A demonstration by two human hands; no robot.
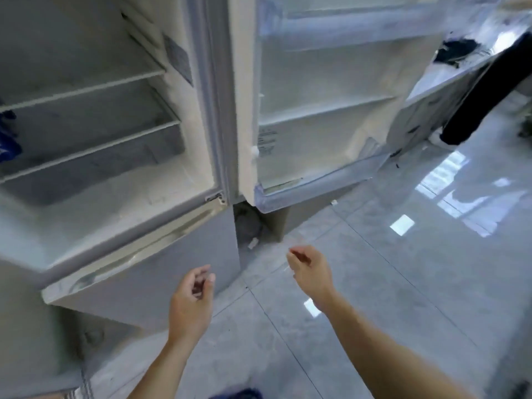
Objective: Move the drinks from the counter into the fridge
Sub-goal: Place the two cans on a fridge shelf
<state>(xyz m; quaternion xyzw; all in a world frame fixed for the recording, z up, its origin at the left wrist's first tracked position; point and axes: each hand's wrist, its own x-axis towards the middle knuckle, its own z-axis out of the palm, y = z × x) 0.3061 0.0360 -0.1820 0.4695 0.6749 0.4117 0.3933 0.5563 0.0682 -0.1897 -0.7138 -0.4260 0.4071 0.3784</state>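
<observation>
The fridge [121,214] stands open at the left, with bare white shelves [86,87] inside. Its door [316,110] is swung wide to the right, and the door racks hold nothing. A blue object [8,145] shows at the far left edge on a shelf; I cannot tell what it is. My left hand [191,300] hovers below the fridge's lower front corner, fingers loosely curled, holding nothing. My right hand [309,269] hangs over the floor under the door, fingers loosely curled and empty. No drinks are clearly in view.
A counter [449,82] runs along the upper right with a dark object [457,50] on it. A person's dark trouser leg [489,90] stands beside it. Glossy grey floor tiles [403,269] spread to the right. The lower fridge drawer front [138,283] juts out.
</observation>
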